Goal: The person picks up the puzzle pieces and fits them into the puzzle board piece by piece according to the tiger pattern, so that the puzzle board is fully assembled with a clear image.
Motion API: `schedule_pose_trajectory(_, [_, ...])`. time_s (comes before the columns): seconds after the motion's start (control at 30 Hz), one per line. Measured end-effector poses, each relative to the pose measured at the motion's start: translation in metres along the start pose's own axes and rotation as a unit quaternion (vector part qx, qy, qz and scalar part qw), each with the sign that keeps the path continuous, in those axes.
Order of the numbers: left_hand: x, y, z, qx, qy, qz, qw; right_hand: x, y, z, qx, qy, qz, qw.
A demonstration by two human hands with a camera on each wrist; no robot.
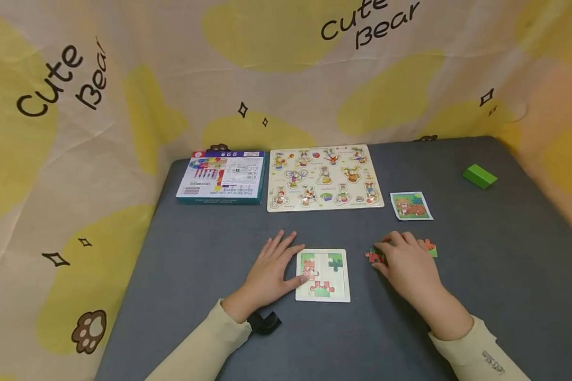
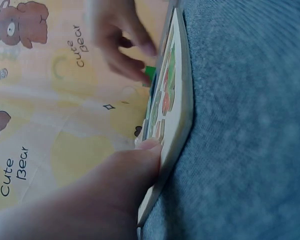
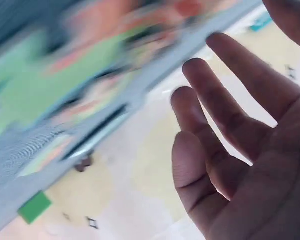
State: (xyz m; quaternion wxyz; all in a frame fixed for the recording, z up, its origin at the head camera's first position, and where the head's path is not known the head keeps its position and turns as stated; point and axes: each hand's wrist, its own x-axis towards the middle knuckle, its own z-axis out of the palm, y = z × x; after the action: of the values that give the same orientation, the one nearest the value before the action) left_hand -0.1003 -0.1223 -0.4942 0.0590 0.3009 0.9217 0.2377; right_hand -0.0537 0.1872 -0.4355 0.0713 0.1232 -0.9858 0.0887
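My left hand (image 1: 271,275) lies with fingers spread beside a small square jigsaw tray (image 1: 321,299). Its thumb rests on the tray's left side, also seen in the left wrist view. Inside the tray sit several puzzle pieces: red-and-green ones at the left and bottom (image 1: 322,290), and a green one (image 1: 335,262) at the upper right. Over loose puzzle pieces (image 1: 374,256) to the right, my right hand (image 1: 410,267) hovers or touches, partly hiding them. In the right wrist view its fingers (image 3: 230,95) are loosely bent and apart, with nothing between them. Nearby pieces are blurred there.
A picture card with a bear (image 1: 412,206) lies beyond the right hand. Behind stand a boxed set (image 1: 219,180) and a wooden animal puzzle board (image 1: 314,182). A green block (image 1: 479,176) sits at the far right. A patterned cloth (image 1: 276,63) hangs behind the grey table (image 1: 181,317).
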Motion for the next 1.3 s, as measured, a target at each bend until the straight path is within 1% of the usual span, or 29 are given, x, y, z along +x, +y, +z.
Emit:
schedule_pose_trajectory(0.03, [0.000,0.000,0.000,0.000,-0.001,0.000,1.0000,0.001,0.006,-0.001,-0.001,-0.010,0.013,0.9999])
schedule_pose_trajectory(0.1, [0.000,0.001,0.000,-0.003,0.000,0.001,1.0000,0.002,0.014,-0.002,0.007,-0.026,0.022,0.9994])
schedule_pose_trajectory(0.2, [0.000,0.001,0.000,-0.004,-0.003,0.001,1.0000,0.003,0.020,-0.003,0.033,-0.031,0.016,0.9989])
schedule_pose_trajectory(0.33, [0.002,0.002,0.000,-0.002,-0.002,0.003,1.0000,0.005,0.022,-0.003,0.054,-0.035,0.009,0.9979])
schedule_pose_trajectory(0.43, [0.001,0.002,-0.001,-0.006,-0.001,0.003,1.0000,0.009,0.023,-0.001,0.089,-0.056,0.015,0.9943])
schedule_pose_trajectory(0.57, [-0.002,0.003,-0.002,-0.010,-0.006,-0.007,0.9999,0.013,0.021,0.003,0.170,-0.083,0.028,0.9816])
schedule_pose_trajectory(0.63, [-0.003,0.003,-0.003,-0.010,-0.009,-0.009,0.9999,0.014,0.017,0.003,0.210,-0.086,0.022,0.9736])
schedule_pose_trajectory(0.77, [-0.002,0.003,-0.004,-0.015,-0.009,-0.007,0.9998,0.018,0.003,0.001,0.272,-0.085,-0.017,0.9582])
schedule_pose_trajectory(0.83, [-0.001,0.003,-0.003,-0.013,-0.009,-0.008,0.9998,0.022,-0.005,0.001,0.291,-0.094,-0.035,0.9513])
schedule_pose_trajectory(0.87, [0.000,0.003,-0.003,-0.012,-0.007,-0.008,0.9999,0.024,-0.009,0.002,0.294,-0.102,-0.040,0.9495])
schedule_pose_trajectory(0.97, [0.000,0.002,-0.001,-0.005,-0.006,-0.010,0.9999,0.030,-0.020,0.006,0.278,-0.120,-0.038,0.9522])
schedule_pose_trajectory(1.03, [0.000,0.002,-0.001,-0.001,-0.007,-0.010,0.9999,0.032,-0.025,0.011,0.255,-0.122,-0.030,0.9588])
schedule_pose_trajectory(1.13, [-0.001,0.003,-0.001,-0.004,-0.007,-0.008,0.9999,0.032,-0.030,0.016,0.219,-0.111,-0.016,0.9693])
schedule_pose_trajectory(1.2, [-0.001,0.004,-0.002,-0.005,-0.007,-0.007,0.9999,0.032,-0.032,0.018,0.198,-0.104,-0.011,0.9745])
schedule_pose_trajectory(1.3, [-0.001,0.003,-0.003,-0.002,-0.004,-0.007,1.0000,0.030,-0.035,0.020,0.165,-0.091,-0.019,0.9818])
